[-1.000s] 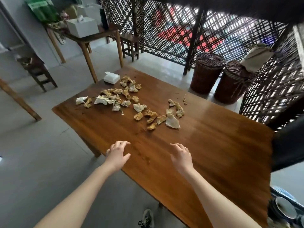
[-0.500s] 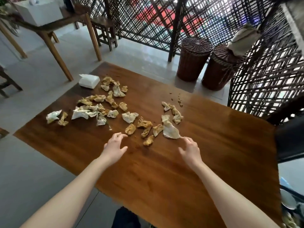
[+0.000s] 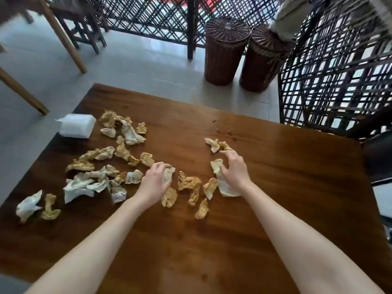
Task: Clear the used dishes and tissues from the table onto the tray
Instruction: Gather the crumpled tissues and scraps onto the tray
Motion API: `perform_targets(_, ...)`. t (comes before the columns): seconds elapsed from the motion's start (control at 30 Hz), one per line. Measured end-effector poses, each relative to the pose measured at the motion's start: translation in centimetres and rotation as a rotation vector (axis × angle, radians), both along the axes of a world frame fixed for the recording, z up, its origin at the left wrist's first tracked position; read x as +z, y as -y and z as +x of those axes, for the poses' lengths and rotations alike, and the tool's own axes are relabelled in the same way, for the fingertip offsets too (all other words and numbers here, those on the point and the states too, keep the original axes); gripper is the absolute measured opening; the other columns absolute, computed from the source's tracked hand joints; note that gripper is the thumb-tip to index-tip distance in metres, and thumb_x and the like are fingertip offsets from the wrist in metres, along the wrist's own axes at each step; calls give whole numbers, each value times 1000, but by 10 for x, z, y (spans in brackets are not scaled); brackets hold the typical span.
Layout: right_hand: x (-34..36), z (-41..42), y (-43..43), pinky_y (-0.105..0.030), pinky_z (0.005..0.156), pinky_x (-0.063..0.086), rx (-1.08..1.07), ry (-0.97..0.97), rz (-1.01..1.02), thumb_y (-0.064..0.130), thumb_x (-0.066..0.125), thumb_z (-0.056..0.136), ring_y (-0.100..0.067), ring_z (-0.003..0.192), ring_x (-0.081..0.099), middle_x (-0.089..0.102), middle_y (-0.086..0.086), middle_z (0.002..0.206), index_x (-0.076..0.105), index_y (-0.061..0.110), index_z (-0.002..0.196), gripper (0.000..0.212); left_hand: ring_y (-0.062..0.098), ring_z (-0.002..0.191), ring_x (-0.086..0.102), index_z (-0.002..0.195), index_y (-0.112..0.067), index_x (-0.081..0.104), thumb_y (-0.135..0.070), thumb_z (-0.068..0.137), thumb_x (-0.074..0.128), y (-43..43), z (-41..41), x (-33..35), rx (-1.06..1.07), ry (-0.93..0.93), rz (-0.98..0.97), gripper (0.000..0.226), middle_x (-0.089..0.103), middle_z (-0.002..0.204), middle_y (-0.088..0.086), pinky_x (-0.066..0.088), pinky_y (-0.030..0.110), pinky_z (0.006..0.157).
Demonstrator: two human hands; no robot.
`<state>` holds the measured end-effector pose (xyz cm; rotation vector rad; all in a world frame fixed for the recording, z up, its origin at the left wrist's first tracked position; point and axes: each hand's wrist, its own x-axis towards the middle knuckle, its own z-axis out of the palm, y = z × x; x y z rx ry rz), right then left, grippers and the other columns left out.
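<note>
Several crumpled, stained tissues lie scattered over the brown wooden table (image 3: pixel 275 187). My left hand (image 3: pixel 153 182) is closed on one crumpled tissue (image 3: pixel 168 174) near the middle of the table. My right hand (image 3: pixel 234 170) presses down on a larger white tissue (image 3: pixel 226 187) and curls around another tissue (image 3: pixel 216 165) at its fingertips. More tissues (image 3: pixel 188 183) lie between my hands, and a big pile (image 3: pixel 99 177) spreads to the left. No tray and no dishes are in view.
A white pack of fresh tissues (image 3: pixel 76 126) sits at the table's far left corner. Crumbs (image 3: pixel 224 131) dot the far side. Two wicker baskets (image 3: pixel 224 52) stand on the floor beyond the table, beside a lattice screen (image 3: pixel 339 71). Wooden furniture legs (image 3: pixel 63 39) stand at the upper left.
Both hands have moved forward over the table and dropped onto the tissues; the left has closed on one and the right has settled over two. The view has tilted down and closer.
</note>
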<state>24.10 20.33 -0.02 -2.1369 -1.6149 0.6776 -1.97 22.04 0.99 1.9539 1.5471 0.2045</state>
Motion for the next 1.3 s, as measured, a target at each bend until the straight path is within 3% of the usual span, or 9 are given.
perform_targets(0.23, -32, -2, -60, -42, 113, 23, 16, 131, -133, 22, 57, 89, -25, 137, 31, 37, -3, 149, 45, 23, 137, 50, 21, 131, 40, 131, -16, 50, -18, 91, 61, -55, 8, -21, -42, 67, -9, 42, 42, 138, 6, 33, 34, 107)
perform_targets(0.5, -59, 8, -82, -54, 115, 6, 248, 376, -230, 41, 45, 95, -21, 145, 15, 27, 4, 155, 21, 30, 149, 60, 21, 133, 38, 131, -23, 50, -20, 93, 59, -77, 10, -44, -82, 45, -93, 40, 38, 145, 2, 35, 43, 110)
perform_targets(0.63, -58, 18, -68, -59, 112, 1, 250, 420, -197, 50, 41, 94, -20, 144, 16, 36, 6, 150, 29, 29, 146, 57, 22, 132, 39, 130, -21, 51, -18, 93, 58, -76, 12, -50, -90, 47, -136, 38, 38, 145, 3, 34, 40, 110)
perform_targets(0.73, -56, 28, -54, -64, 109, -6, 243, 461, -213, 68, 35, 87, -26, 144, 16, 38, 8, 149, 31, 32, 145, 69, 22, 132, 39, 129, -23, 51, -17, 94, 56, -74, 16, -49, -112, 69, -143, 37, 38, 146, 1, 36, 43, 109)
perform_targets(0.87, -58, 36, -43, -65, 110, 7, 261, 435, -261, 79, 40, 76, -26, 143, 20, 29, 3, 152, 20, 31, 148, 89, 20, 132, 39, 130, -22, 52, -16, 94, 56, -71, 21, -45, -114, 108, -125, 37, 40, 145, 1, 38, 45, 107)
perform_targets(0.97, -58, 31, -42, -63, 110, 18, 239, 391, -215, 79, 47, 72, -24, 141, 23, 18, 1, 152, 25, 27, 147, 93, 20, 133, 38, 131, -21, 51, -16, 94, 55, -68, 19, -43, -117, 107, -118, 37, 40, 145, 2, 36, 45, 109)
perform_targets(1.1, -61, 27, -44, -61, 111, 6, 246, 397, -243, 79, 46, 74, -25, 146, 1, -8, 2, 158, 22, 27, 147, 93, 21, 133, 38, 130, -21, 52, -16, 94, 55, -63, 14, -42, -112, 97, -131, 37, 39, 145, 2, 35, 48, 108)
perform_targets(1.17, -61, 29, -48, -59, 112, 2, 251, 348, -289, 77, 47, 74, -23, 147, -3, -6, 1, 160, 18, 27, 147, 93, 21, 133, 38, 129, -21, 52, -17, 94, 55, -60, 12, -41, -109, 93, -134, 35, 39, 145, 2, 35, 48, 108)
perform_targets(1.3, -55, 31, -51, -54, 115, 9, 278, 280, -300, 74, 53, 73, -21, 146, 8, 12, -1, 158, 19, 23, 147, 96, 20, 132, 39, 129, -20, 53, -19, 95, 54, -53, 11, -39, -103, 96, -133, 34, 40, 144, 2, 35, 43, 109)
